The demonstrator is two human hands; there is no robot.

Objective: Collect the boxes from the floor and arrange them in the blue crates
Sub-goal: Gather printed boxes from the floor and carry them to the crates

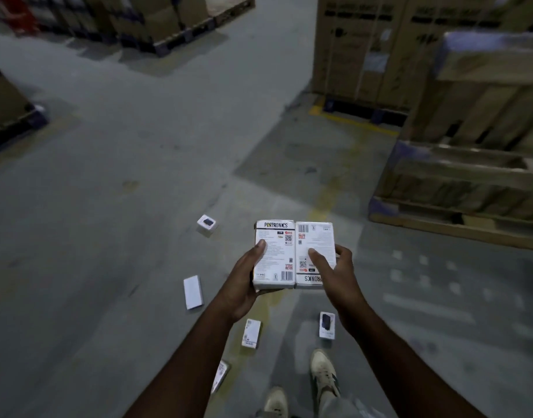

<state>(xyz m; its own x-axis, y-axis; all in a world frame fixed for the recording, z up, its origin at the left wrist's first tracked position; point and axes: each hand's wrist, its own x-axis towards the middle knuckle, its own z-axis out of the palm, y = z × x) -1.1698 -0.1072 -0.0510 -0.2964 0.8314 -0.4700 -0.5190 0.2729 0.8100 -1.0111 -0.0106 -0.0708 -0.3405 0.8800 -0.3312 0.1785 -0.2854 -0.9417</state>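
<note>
Two boxes (293,254) sit side by side, long axes pointing away, left grip (244,285) and right grip (334,273) each holding one; nearest floor box (327,325) lies under my right.

Two boxes (293,254) are being held side by side, touching, above the floor (108,176): the left hand (244,285) is gripping the left one, the right hand (337,276) the right one. Five more boxes are lying on the floor: one (207,224) beyond the left hand, one (192,292) left of it, three (252,333) (327,325) (220,376) below, before the shoes (322,372). Palletised cartons (470,146) are standing at right.
</note>
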